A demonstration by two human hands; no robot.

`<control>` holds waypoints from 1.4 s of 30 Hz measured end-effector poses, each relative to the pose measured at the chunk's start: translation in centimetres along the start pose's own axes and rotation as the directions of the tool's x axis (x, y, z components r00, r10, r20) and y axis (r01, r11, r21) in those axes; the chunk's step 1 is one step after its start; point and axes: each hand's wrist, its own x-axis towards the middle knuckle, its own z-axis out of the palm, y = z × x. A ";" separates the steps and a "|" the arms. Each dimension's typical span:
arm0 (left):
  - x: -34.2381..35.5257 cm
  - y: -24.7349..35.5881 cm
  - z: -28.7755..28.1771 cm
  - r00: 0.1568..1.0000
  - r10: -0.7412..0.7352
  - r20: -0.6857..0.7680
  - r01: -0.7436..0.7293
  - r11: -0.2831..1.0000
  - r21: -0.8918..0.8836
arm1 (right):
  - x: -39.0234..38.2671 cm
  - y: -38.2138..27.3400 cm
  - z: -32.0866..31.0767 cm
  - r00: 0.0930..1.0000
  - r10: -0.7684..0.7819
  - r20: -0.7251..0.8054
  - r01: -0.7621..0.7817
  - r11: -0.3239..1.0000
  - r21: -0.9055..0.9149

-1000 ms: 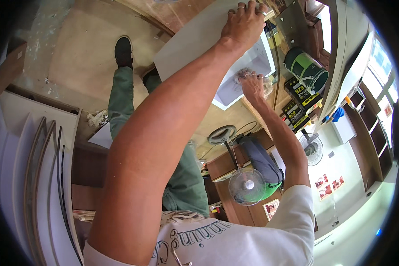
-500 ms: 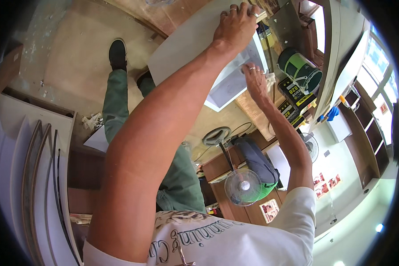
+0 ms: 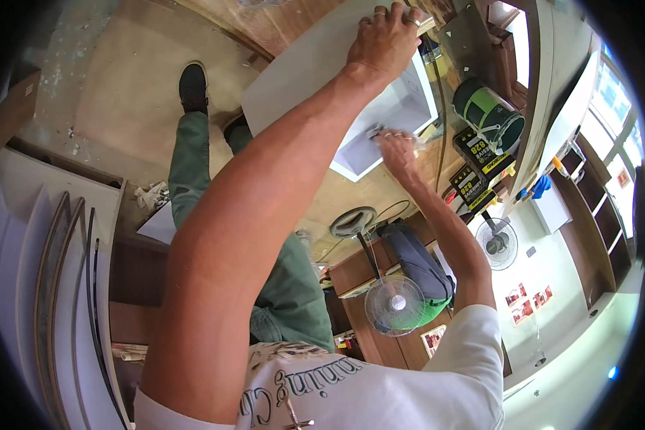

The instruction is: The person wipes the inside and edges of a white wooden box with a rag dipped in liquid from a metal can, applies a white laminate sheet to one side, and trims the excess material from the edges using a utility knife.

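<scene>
A white open-fronted box (image 3: 301, 72), like a small cabinet carcass or drawer, stands tilted in front of me. My left hand (image 3: 385, 43) lies at its far corner, with ringed fingers curled over the edge. Lower down, my right hand (image 3: 398, 150) is at the box's open side, its fingers closed and partly blurred. A pale crumpled cloth (image 3: 417, 145) sticks out beside those fingers. A small greyish bit shows at the fingertips, too blurred to name. My left forearm hides part of the box.
A green-and-black bucket (image 3: 489, 115) and black-and-yellow packages (image 3: 473, 185) stand to the right. Nearer are a small fan (image 3: 395, 304) and a dark backpack (image 3: 417, 258). White panels (image 3: 43, 287) lean at left. Crumpled paper (image 3: 152, 195) lies on the floor.
My right hand has moved left and nearer to me along the box's open side, with the cloth. My left hand keeps its hold on the far corner.
</scene>
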 end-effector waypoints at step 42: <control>-0.2 -0.7 0.6 0.999 -0.033 -0.020 0.032 0.999 -0.016 | 2.5 -3.5 -0.6 0.918 0.019 0.395 0.025 0.994 -0.105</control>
